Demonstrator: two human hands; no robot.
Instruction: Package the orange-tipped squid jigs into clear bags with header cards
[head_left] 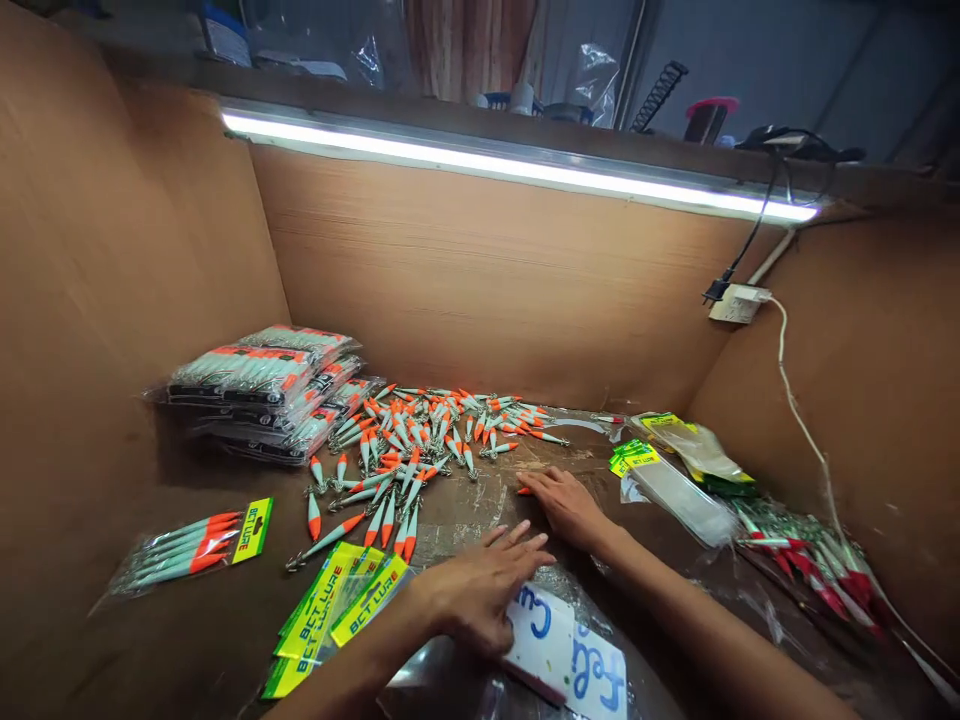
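My left hand (487,590) is open, fingers stretched out over the brown tabletop. Its thumb side lies against a white block (544,640) marked with blue handwriting. Just beyond it, my right hand (568,512) rests low with fingers curled over a fishing lure (523,491). Only the lure's orange tip shows; the hand hides the rest. Farther back spreads a loose pile of pale lures with orange ends (412,430). Beside my left forearm lie several yellow-green BCT LURE header bags (322,620). A filled bag of lures (187,550) lies at the left.
Stacked clear packs of lures (262,390) stand at the back left. On the right are clear header bags (682,490) and a bunch of red-ended lures (817,570). Cardboard-coloured walls surround the table. A white cable (784,360) hangs down the right wall, below a lit tube (525,170).
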